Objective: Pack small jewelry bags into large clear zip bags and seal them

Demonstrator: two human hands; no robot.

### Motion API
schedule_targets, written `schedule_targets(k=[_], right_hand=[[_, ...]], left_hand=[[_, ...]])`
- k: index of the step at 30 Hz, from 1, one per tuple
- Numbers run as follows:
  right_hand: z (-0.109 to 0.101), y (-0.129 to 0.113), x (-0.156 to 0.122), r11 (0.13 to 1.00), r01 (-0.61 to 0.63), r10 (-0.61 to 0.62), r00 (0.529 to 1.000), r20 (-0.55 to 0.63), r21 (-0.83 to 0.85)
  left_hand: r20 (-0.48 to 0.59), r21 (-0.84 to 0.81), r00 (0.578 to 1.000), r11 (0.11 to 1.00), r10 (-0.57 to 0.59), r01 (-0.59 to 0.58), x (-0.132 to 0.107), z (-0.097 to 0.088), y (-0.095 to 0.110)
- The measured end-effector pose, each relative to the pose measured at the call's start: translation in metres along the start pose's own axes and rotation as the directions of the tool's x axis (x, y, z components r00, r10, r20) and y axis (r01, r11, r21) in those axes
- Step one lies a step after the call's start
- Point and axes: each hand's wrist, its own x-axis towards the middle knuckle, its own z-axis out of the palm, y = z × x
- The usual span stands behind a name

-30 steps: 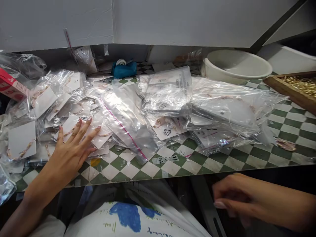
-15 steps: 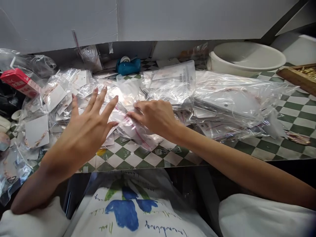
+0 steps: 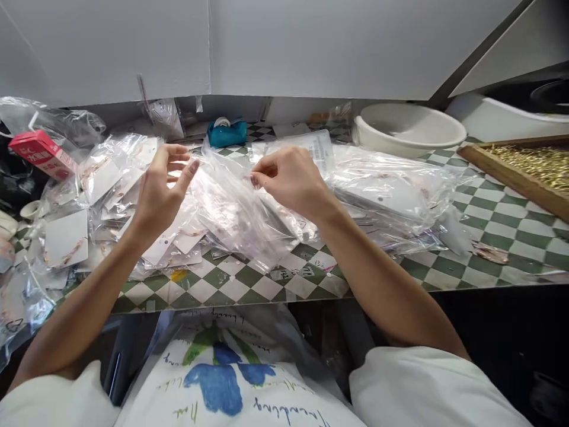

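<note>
Between my hands stands a large clear plastic bag [image 3: 235,207] with pinkish contents that I cannot make out well. My right hand [image 3: 291,181] pinches its upper right edge between thumb and fingers. My left hand [image 3: 162,187] is raised at the bag's left side, fingers curved and thumb apart, with nothing seen in it. Below and left of that hand lies a heap of small clear bags with white cards [image 3: 66,237] bearing rose-gold chain jewellery. To the right, several larger filled clear bags [image 3: 386,190] lie stacked.
A blue tape dispenser [image 3: 226,134] and a white basin [image 3: 411,127] stand at the back. On the right is a wooden tray [image 3: 507,172] of small gold-coloured pieces. A red drink carton [image 3: 42,154] leans at the left. A checkered cloth [image 3: 235,289] covers the table.
My left hand has lifted from lying spread over the small bags and turned sideways. My right hand has risen, pulling the clear bag's edge up. The view has swung slightly to the right.
</note>
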Motion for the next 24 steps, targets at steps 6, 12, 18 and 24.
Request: schedule_targets(k=[6, 12, 18, 24], right_hand=[[-0.002, 0.001, 0.001, 0.971, 0.035, 0.004, 0.987, -0.161, 0.235], [-0.021, -0.008, 0.000, 0.825, 0.148, 0.043, 0.946, -0.323, 0.545], [-0.026, -0.013, -0.013, 0.941, 0.207, -0.186, 0.977, -0.104, 0.266], [-0.018, -0.015, -0.025, 0.808, 0.249, -0.348, 0.933, -0.091, -0.535]], left_hand=[[0.031, -0.017, 0.997, 0.998, 0.067, -0.066, -0.014, 0.027, -0.004], [0.080, -0.086, 0.994, 0.994, 0.074, -0.068, -0.018, 0.028, 0.001], [-0.015, 0.020, 0.988, 0.988, 0.155, -0.155, -0.008, 0.011, 0.009], [0.397, -0.280, 0.914, 0.959, 0.083, 0.035, -0.001, 0.002, 0.006]])
